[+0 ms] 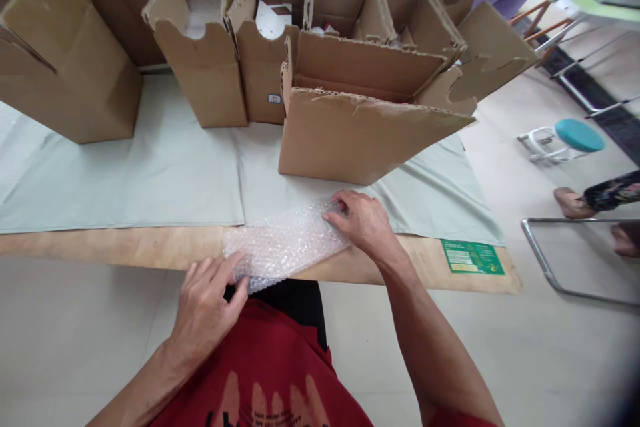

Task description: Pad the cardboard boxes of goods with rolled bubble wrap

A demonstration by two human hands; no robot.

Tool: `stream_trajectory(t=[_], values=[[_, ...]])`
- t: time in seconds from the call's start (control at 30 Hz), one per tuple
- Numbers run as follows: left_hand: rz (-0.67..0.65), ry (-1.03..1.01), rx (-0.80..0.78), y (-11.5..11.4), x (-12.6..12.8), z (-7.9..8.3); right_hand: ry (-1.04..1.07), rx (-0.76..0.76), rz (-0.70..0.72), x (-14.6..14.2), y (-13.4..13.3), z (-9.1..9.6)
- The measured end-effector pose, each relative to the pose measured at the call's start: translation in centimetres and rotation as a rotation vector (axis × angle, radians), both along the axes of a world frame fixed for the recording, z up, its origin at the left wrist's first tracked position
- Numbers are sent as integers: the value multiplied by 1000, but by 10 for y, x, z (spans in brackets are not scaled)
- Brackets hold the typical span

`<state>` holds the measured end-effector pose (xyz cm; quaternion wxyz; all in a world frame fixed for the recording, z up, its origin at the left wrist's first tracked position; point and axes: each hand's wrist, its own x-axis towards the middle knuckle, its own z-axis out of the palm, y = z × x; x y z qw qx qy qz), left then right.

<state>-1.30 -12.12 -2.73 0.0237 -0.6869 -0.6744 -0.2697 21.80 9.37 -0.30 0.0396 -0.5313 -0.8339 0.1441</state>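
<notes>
A clear bubble wrap bag [287, 240] lies slantwise over the table's front edge, its near end jutting out toward my body. My left hand [210, 297] grips its lower left end, thumb and fingers on either side. At the upper right end, my right hand [364, 219] pinches the wrap between thumb and fingers. I cannot make out whether anything is inside the wrap. Just beyond it stands an open cardboard box [370, 137].
Several open cardboard bins stand in a row behind, one holding bubble wrap [204, 3]. Another carton [75, 60] is at the left. A pale green cloth [125, 180] covers the table. On the floor at right are a teal stool [579, 135] and another person's foot [574, 203].
</notes>
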Motion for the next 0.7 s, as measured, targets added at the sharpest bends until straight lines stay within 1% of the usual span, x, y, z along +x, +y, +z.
stream_trajectory(t=[0.07, 0.13, 0.17, 0.23, 0.3, 0.33, 0.37, 0.43, 0.5, 0.53, 0.6, 0.67, 0.7], values=[[31, 53, 26, -2, -1, 4, 26, 5, -5, 4, -2, 2], [31, 86, 66, -4, -3, 9, 92, 80, 4, 15, -10, 5], [-5, 87, 73, -5, -4, 11, 140, 129, 37, 24, -15, 8], [-144, 74, 38, -6, -8, 13, 225, 182, 180, 41, -29, 12], [-280, 81, -14, -7, -12, 8, 237, 151, 360, 55, -42, 13], [-321, 91, -27, -7, -15, 5, 218, 124, 428, 59, -47, 12], [-340, 99, -30, -6, -18, 1, 195, 104, 468, 60, -52, 9], [-351, 89, -7, -5, -23, -6, 173, 106, 484, 59, -57, 1], [-366, 33, 26, -3, -27, -4, 207, 151, 465, 55, -59, -5], [-372, -14, 45, -3, -29, 1, 248, 171, 450, 54, -59, -5], [-353, -157, 69, -1, -30, 17, 385, 166, 415, 55, -60, 2], [-260, -350, 10, 3, -30, 39, 534, 90, 331, 61, -57, 14], [-190, -451, -49, 7, -29, 49, 591, 47, 270, 63, -54, 20]])
